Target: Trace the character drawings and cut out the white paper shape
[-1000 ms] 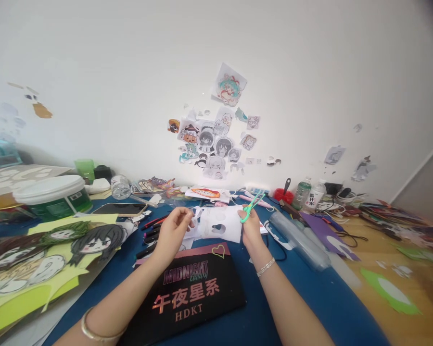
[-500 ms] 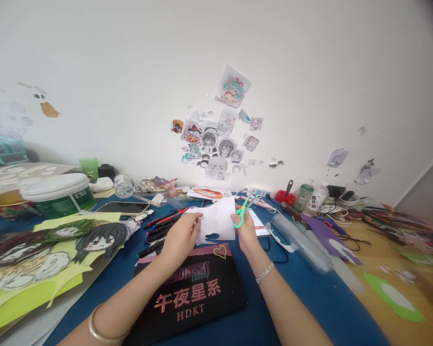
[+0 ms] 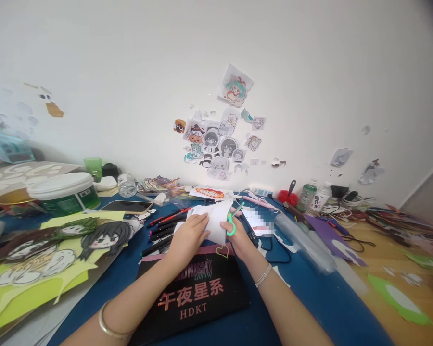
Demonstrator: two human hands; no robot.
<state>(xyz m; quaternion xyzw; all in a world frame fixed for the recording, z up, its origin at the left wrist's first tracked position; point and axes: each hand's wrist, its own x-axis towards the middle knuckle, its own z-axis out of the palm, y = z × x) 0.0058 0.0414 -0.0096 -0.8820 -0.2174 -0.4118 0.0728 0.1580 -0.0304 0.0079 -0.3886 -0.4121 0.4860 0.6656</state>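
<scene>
A sheet of white paper (image 3: 218, 222) is held up between my hands, above the top edge of a black case (image 3: 205, 307) with pink lettering. My left hand (image 3: 190, 235) is closed on the paper's left side, fingers lying across it. My right hand (image 3: 241, 240) grips green-handled scissors (image 3: 232, 225), their blades pointing up and to the right. Its thumb also presses the paper's right edge. Part of the blades is hard to make out. Several black marker pens (image 3: 164, 228) lie just left of the paper.
A phone (image 3: 258, 222) with a lit screen lies right of my hands, beside a clear plastic roll (image 3: 306, 245). Paper cutouts (image 3: 104, 235) on yellow sheets and a white-lidded tub (image 3: 63, 192) are at left. Bottles (image 3: 306, 196) and a purple sheet (image 3: 334, 235) are at right.
The paper has turned and tilted in my hands, and my left hand reaches further over it. The scissors have come down and left, close to the paper's right edge. The phone shows more.
</scene>
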